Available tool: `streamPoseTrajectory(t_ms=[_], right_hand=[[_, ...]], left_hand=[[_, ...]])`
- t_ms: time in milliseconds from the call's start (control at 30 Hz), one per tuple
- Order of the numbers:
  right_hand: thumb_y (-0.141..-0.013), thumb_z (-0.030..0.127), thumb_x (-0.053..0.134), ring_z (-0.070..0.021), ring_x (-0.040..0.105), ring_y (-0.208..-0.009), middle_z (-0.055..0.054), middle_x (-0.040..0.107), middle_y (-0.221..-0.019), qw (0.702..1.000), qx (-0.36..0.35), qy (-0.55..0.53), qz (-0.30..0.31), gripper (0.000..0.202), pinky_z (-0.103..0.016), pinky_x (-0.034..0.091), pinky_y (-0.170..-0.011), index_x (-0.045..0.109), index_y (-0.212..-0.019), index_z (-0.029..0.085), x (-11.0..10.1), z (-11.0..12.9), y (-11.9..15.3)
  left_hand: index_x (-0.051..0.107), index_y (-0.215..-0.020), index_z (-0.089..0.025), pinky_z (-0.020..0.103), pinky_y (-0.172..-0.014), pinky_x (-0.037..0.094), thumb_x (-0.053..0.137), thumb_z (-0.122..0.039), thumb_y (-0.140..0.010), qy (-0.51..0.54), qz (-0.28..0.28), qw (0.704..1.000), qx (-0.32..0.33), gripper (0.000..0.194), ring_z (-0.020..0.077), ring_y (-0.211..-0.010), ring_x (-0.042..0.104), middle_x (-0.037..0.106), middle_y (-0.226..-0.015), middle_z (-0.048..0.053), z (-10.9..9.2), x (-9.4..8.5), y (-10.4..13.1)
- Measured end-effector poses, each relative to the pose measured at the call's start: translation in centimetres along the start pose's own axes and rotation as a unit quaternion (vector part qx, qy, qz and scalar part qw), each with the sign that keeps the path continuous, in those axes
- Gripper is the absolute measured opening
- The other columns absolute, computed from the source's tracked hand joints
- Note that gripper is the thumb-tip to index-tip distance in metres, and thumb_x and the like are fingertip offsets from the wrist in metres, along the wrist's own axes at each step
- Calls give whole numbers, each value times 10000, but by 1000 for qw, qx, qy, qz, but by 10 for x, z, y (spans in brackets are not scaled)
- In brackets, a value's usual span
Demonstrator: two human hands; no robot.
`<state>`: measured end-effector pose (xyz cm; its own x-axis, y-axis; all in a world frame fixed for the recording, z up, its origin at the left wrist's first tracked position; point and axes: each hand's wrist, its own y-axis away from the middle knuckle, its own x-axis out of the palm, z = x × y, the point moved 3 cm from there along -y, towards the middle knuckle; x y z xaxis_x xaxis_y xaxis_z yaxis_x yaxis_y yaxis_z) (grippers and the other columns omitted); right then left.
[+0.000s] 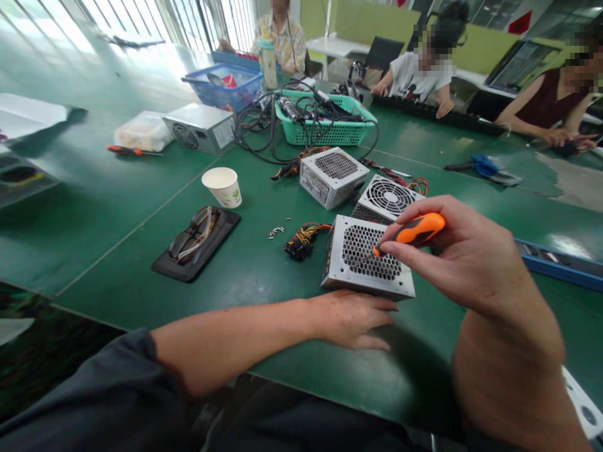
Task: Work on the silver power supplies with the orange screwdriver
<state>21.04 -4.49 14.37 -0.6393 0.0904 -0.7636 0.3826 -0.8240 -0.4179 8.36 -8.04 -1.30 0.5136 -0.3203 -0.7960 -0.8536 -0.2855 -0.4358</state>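
My right hand grips an orange and black screwdriver by its handle. The screwdriver slants down to the left over the honeycomb grille of a silver computer power supply; its thin shaft is hard to make out against the holes. Against the near side of this unit, my left hand lies flat on the green table with its fingers apart. A bundle of coloured cables with black connectors comes out of the unit's left side. Several small screws lie loose to the left of the cables.
Two more power supplies, one with a honeycomb grille and one with a round fan guard, stand behind. To the left are a paper cup and glasses on a black tray. A green basket of cables stands farther back; other people sit beyond.
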Motion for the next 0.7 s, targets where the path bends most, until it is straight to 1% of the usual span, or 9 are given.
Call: streamPoseTrajectory(t_ms=[167, 300, 400, 600, 700], right_hand=[[-821, 435, 823, -192, 710, -686, -12, 768, -877, 999, 13, -3, 53, 325, -314, 532, -588, 668, -1036, 247, 7, -3, -2], [-818, 440, 828, -178, 700, -646, -8, 766, -851, 999, 15, 21, 44, 324, -289, 512, -539, 676, -1028, 246, 6, -4, -1], [-805, 442, 841, -178, 683, -608, -5, 759, -819, 999, 20, 29, 38, 331, -295, 510, -523, 677, -1021, 253, 6, -6, -1], [-809, 384, 841, -179, 674, -586, -2, 746, -815, 998, 24, -41, 38, 291, -296, 522, -478, 674, -1023, 280, 9, -14, -7], [-791, 371, 861, -191, 706, -637, -2, 759, -842, 994, 40, -88, 51, 307, -295, 553, -498, 673, -1014, 275, 10, -19, -9]], left_hand=[[750, -1147, -117, 393, -1078, 549, 593, -490, -1007, -2, 3, 1000, -1, 429, 292, -1269, 662, 693, -1377, 146, 0, 0, 0], [750, -1148, -119, 397, -1065, 554, 606, -489, -999, -2, 1, 1000, -1, 425, 295, -1254, 669, 697, -1368, 151, 0, -2, -1], [745, -1159, -105, 411, -1078, 547, 608, -481, -997, -1, -3, 1000, 4, 431, 306, -1267, 661, 698, -1362, 158, 0, -2, -1], [750, -1117, -121, 412, -1061, 562, 623, -467, -991, 19, 0, 1000, -3, 390, 299, -1273, 660, 686, -1375, 177, 1, 0, 0], [746, -1110, -125, 416, -1052, 570, 619, -464, -993, 27, -6, 1000, -1, 381, 295, -1258, 666, 687, -1369, 181, 2, 1, 1]])
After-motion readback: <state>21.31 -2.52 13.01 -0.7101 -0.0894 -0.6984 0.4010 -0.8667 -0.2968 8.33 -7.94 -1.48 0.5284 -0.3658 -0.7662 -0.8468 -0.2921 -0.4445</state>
